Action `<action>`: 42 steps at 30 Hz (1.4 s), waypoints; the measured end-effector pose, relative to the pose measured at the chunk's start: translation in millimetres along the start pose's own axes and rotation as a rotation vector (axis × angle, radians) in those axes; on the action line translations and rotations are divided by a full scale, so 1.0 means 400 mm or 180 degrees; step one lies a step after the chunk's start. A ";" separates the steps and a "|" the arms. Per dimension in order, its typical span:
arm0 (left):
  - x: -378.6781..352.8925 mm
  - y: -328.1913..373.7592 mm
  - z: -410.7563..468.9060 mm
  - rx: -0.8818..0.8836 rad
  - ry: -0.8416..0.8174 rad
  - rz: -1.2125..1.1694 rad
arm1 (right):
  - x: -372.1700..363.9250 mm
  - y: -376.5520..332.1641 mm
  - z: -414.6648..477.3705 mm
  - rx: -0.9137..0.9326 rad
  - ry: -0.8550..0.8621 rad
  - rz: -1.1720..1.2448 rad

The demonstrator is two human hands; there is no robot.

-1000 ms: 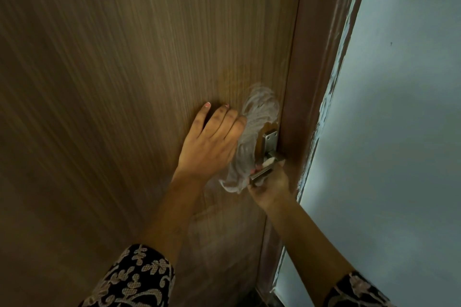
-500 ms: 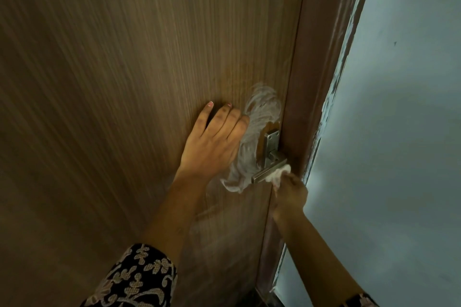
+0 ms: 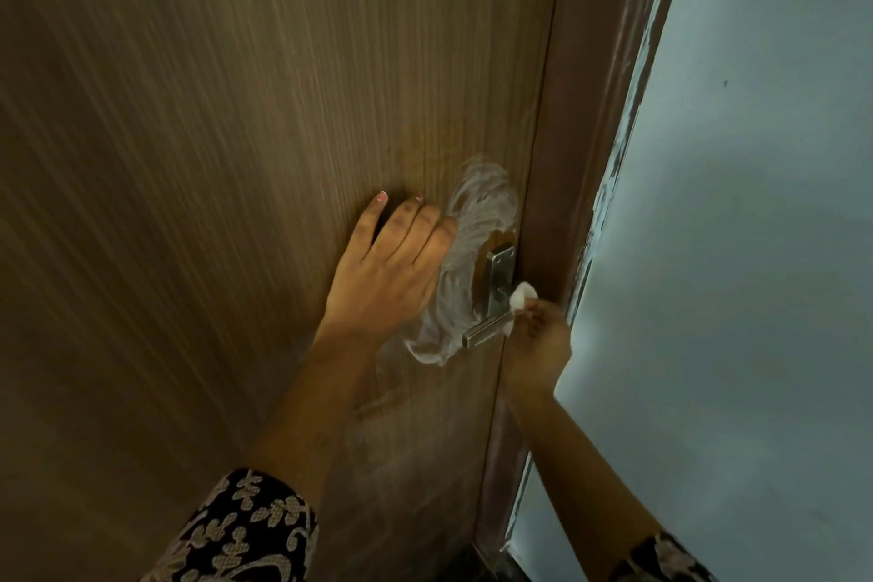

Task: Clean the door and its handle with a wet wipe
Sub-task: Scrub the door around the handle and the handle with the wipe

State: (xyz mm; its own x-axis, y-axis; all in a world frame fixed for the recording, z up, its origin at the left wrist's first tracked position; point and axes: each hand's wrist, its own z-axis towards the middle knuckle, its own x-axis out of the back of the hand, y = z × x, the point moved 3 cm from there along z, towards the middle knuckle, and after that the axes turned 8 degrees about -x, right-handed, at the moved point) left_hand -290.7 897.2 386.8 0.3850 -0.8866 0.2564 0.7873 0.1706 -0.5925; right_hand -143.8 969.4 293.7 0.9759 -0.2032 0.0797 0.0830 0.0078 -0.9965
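One wipe [image 3: 520,296] in right hand [image 3: 539,341], against handle [image 3: 486,330]

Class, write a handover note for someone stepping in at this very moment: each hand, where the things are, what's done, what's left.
Left hand: open, flat against the door, just left of the handle.
Right hand: pinches the wet wipe against the handle's pivot end.
Done: whitish wipe streaks ring the handle on the door.
Left: finish the handle, then the wider door panel, which shows no such streaks.
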 end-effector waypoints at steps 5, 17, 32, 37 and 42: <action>-0.002 0.001 -0.001 -0.0014 -0.0009 -0.0003 | -0.039 -0.023 0.107 0.0058 -0.0694 -0.0727; -0.002 0.001 -0.003 0.0023 0.0015 0.0021 | -0.005 -0.014 0.136 0.0076 -0.0799 -0.1067; 0.003 0.001 0.000 0.0090 0.0077 -0.0085 | 0.000 0.003 -0.045 0.1361 -0.1368 -0.1263; 0.007 0.000 0.000 0.0087 0.0044 -0.0142 | 0.020 -0.030 0.062 0.1081 -0.0978 -0.1254; 0.007 0.000 0.000 0.0073 0.0038 -0.0159 | -0.004 -0.035 0.026 0.1378 -0.1248 -0.1519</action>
State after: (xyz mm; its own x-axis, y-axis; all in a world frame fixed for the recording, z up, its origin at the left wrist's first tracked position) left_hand -289.6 894.7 387.4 0.3393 -0.8993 0.2760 0.8163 0.1357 -0.5615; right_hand -144.6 979.8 307.6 0.8077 0.0819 0.5839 0.5078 0.4068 -0.7594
